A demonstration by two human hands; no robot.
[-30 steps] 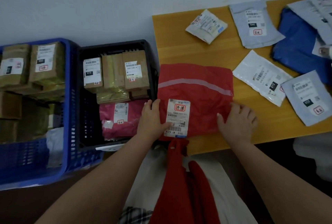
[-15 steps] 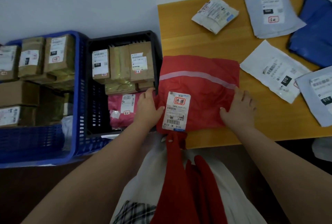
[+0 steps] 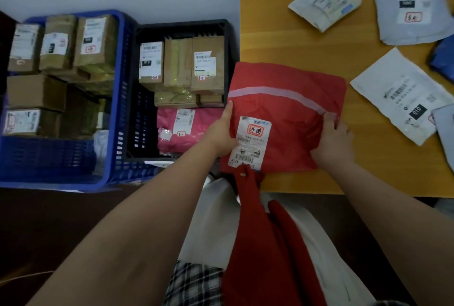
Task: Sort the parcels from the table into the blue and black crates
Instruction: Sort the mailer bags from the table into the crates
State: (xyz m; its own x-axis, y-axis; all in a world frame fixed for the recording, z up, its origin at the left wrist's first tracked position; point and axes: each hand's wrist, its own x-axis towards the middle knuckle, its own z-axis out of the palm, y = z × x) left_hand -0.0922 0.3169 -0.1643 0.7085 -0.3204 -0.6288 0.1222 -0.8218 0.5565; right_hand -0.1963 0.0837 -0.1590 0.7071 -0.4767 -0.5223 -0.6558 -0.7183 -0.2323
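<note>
Red parcel (image 3: 285, 114), at the table's (image 3: 294, 45) left near corner: left hand (image 3: 221, 133) grasps its left edge, right hand (image 3: 334, 141) grasps its right edge, both sets of fingers closed on the plastic. Just left of the left-hand fingers, black crate (image 3: 181, 27) with a pink parcel (image 3: 181, 129) near its front; blue crate (image 3: 118, 109) beyond, full of boxes. Bare tabletop lies past the right-hand fingers, before a white parcel (image 3: 398, 94).

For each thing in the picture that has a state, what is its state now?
red parcel: at table's left edge, held on both sides
left hand: gripping the parcel's left edge
right hand: gripping the parcel's right edge
black crate: open, partly filled
blue crate: open, holding boxes
white parcel: flat on table, untouched
</note>
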